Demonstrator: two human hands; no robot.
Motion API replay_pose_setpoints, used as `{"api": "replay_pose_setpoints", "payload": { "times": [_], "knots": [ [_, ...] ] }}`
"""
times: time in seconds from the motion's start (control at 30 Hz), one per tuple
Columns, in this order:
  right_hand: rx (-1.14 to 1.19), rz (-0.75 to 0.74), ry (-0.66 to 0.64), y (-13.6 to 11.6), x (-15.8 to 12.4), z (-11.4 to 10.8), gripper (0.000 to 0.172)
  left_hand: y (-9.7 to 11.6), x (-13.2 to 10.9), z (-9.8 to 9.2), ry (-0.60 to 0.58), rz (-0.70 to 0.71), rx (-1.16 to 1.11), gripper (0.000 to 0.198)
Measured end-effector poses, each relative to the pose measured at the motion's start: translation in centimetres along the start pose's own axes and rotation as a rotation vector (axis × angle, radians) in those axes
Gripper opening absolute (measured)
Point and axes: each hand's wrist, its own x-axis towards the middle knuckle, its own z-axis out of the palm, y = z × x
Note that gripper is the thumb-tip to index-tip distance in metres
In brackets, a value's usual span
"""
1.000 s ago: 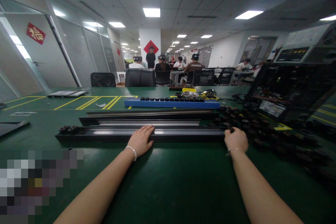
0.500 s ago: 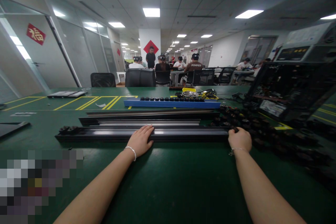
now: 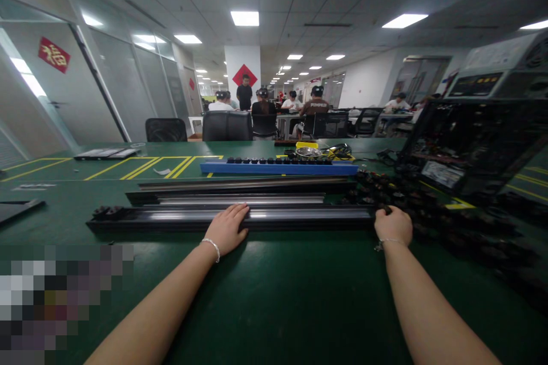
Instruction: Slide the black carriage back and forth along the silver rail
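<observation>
A long black rail (image 3: pixel 308 215) with a shiny metal channel lies crosswise in front of me. My left hand (image 3: pixel 226 226) rests on its middle, fingers stretched out over the channel and thumb along the near side. At the rail's right end, my right hand (image 3: pixel 394 224) is closed around a small black part (image 3: pixel 388 210), mostly covered by the fingers. Several small black pieces (image 3: pixel 108 213) sit at the rail's left end. Right behind lie a shorter metal strip (image 3: pixel 274 199) and another dark rail (image 3: pixel 240 185).
A blue rail (image 3: pixel 278 169) carrying a row of black pieces lies farther back. To the right are a heap of dark parts (image 3: pixel 475 236) and an open computer case (image 3: pixel 466 142). A round metal dish (image 3: pixel 309 152) stands behind. People sit at tables beyond.
My right hand has shifted slightly to the right relative to the rail's end. My left hand stays in the same place on the rail. The view has moved a little.
</observation>
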Motion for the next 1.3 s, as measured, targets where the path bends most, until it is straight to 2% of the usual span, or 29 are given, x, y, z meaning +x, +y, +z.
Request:
{"api": "replay_pose_setpoints", "payload": {
  "times": [0.27, 0.47, 0.83, 1.0, 1.2, 1.3],
  "knots": [
    [0.000, 0.009, 0.014, 0.5, 0.4, -0.1, 0.039, -0.2, 0.1, 0.3, -0.003, -0.001, -0.010, 0.057],
    [-0.031, 0.084, 0.030, 2.6, 2.2, -0.4, 0.044, -0.1, 0.0, 0.2, -0.001, -0.004, -0.013, 0.057],
    [-0.068, -0.078, -0.047, 5.4, 4.3, -0.4, 0.043, -0.1, 0.1, 0.1, -0.004, 0.005, 0.001, 0.057],
    [-0.065, -0.116, -0.054, 5.6, 4.8, -0.7, 0.044, -0.2, 0.1, 0.1, -0.003, 0.007, 0.004, 0.057],
    [-0.163, -0.058, -0.130, 5.2, 4.1, -1.5, 0.044, -0.3, 0.1, 0.3, -0.003, 0.011, 0.001, 0.056],
    [-0.205, -0.031, -0.118, 5.3, 3.8, -1.8, 0.044, -0.4, 0.0, 0.3, 0.005, 0.010, -0.010, 0.057]
  ]
}}
